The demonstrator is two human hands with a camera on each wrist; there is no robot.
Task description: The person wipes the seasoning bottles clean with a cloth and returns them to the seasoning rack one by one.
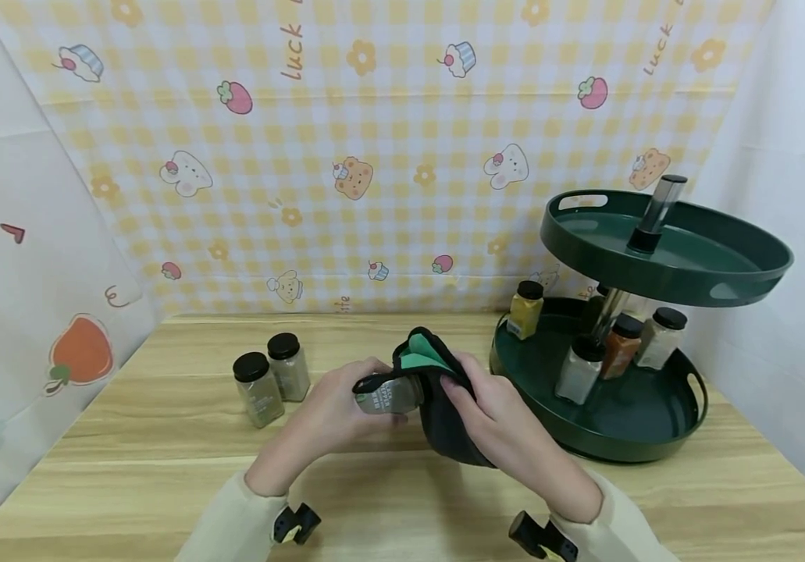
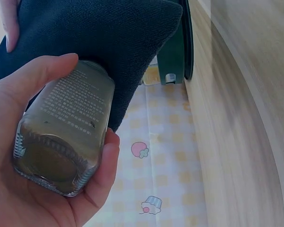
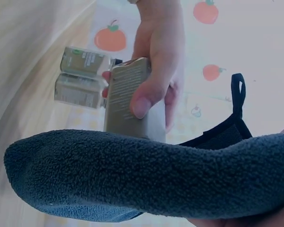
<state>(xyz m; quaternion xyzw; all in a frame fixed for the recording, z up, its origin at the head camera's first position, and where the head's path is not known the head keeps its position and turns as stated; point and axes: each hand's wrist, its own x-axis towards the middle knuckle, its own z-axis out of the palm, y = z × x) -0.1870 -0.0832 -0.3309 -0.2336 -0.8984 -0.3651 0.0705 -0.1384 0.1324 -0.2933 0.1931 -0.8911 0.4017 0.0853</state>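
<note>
My left hand grips a glass spice jar lying on its side, its base toward the palm in the left wrist view. Pepper lettering shows on its label. A dark plush cloth with black trim, a hanging loop and green layers is pinched in my right hand. The cloth covers the jar's lid end, so the cap is hidden. Two more jars with black lids, a front one and a rear one, stand left of my left hand.
A dark green two-tier round rack stands at the right. Its lower tier holds several spice jars, among them a yellow one and a reddish one. The upper tray overhangs them. A checked curtain hangs behind the wooden table.
</note>
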